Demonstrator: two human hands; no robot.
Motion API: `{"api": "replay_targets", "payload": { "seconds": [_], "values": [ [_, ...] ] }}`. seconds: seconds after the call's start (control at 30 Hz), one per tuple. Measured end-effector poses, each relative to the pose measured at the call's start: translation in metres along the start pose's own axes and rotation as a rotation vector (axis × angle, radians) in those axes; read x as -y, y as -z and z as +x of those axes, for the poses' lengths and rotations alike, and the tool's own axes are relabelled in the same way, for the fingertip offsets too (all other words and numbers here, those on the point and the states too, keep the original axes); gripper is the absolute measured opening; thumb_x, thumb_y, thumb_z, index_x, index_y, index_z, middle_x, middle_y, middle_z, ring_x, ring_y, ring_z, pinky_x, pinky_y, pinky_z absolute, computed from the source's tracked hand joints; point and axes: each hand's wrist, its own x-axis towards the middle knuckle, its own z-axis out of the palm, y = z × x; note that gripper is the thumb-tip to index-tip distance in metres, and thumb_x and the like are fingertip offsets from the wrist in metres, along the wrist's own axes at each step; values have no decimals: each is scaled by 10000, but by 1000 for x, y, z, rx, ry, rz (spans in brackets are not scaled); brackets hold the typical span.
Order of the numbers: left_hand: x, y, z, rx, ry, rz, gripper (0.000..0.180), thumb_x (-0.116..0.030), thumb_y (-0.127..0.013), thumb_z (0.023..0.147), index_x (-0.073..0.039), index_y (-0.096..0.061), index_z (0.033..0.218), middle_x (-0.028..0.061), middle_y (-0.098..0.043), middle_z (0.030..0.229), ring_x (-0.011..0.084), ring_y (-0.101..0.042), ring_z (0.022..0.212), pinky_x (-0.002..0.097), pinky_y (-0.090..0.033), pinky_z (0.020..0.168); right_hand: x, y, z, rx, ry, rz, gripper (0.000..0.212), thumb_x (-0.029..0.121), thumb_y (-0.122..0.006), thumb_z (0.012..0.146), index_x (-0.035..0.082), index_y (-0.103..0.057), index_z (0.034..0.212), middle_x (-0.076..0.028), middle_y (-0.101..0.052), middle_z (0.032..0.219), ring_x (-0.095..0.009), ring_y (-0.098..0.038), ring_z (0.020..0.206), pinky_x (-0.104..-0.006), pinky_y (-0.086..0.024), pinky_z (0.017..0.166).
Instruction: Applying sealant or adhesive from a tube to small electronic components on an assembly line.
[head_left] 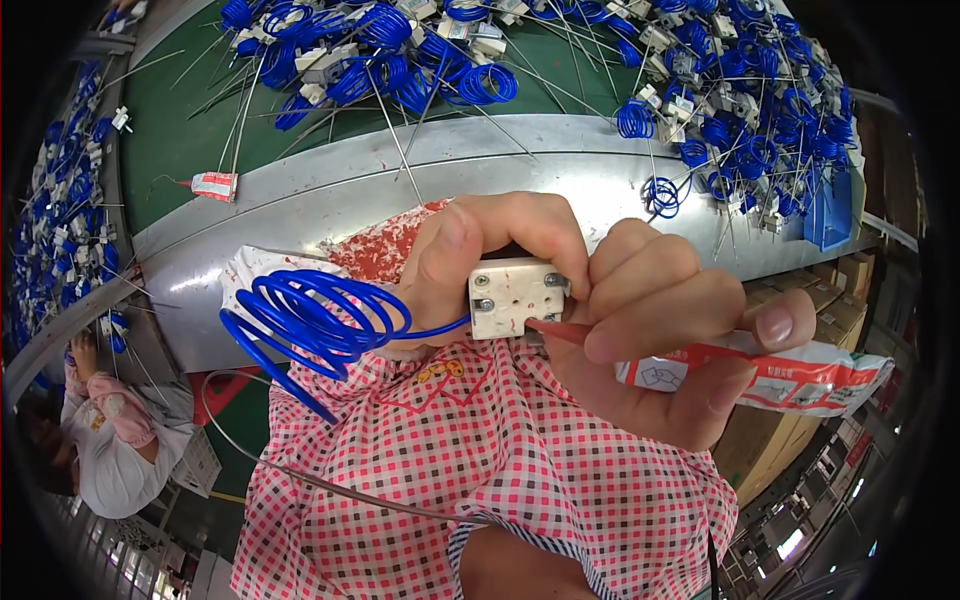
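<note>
Between thumb and fingers, my left hand point(440, 262) grips a small white terminal block point(505, 312) with metal screws on its face. A blue coiled tube point(320, 310) runs out of the block's left side, and a thin grey-brown wire point(330, 485) loops below it. My right hand point(650, 310) is closed around a red-and-white squeeze tube point(800, 378). The tube's red nozzle point(562, 330) points left, its tip at the block's lower right part, by a screw. Whether paste is coming out cannot be made out.
Heaps of similar blue-coiled parts point(760, 125) lie on the green belt and metal ledge point(560, 180). Another squeeze tube point(213, 186) rests at the ledge's left. A red-smeared patch point(375, 250) is behind my left hand. Cardboard boxes point(775, 430) stand right; a co-worker point(125, 450) sits left.
</note>
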Motion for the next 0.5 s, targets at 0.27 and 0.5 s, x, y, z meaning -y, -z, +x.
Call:
{"api": "replay_targets", "payload": {
  "seconds": [0.27, 0.5],
  "values": [
    [0, 2, 0, -17, -9, 21, 726, -551, -168, 887, 31, -596, 811, 103, -541, 740, 147, -491, 640, 263, -356, 581, 2, 5, 0, 6, -30, -4, 279, 220, -302, 918, 18, -339, 1105, -113, -495, 570, -146, -378, 431, -248, -319, 423],
    [-1, 0, 0, -42, 19, 3, 737, -560, -160, 883, 27, -599, 801, 103, -539, 733, 146, -488, 636, 261, -354, 579, 2, 4, -1, 10, -48, -12, 271, 199, -300, 912, 11, -334, 1105, -122, -492, 574, -144, -375, 440, -243, -318, 437]
  ]
}}
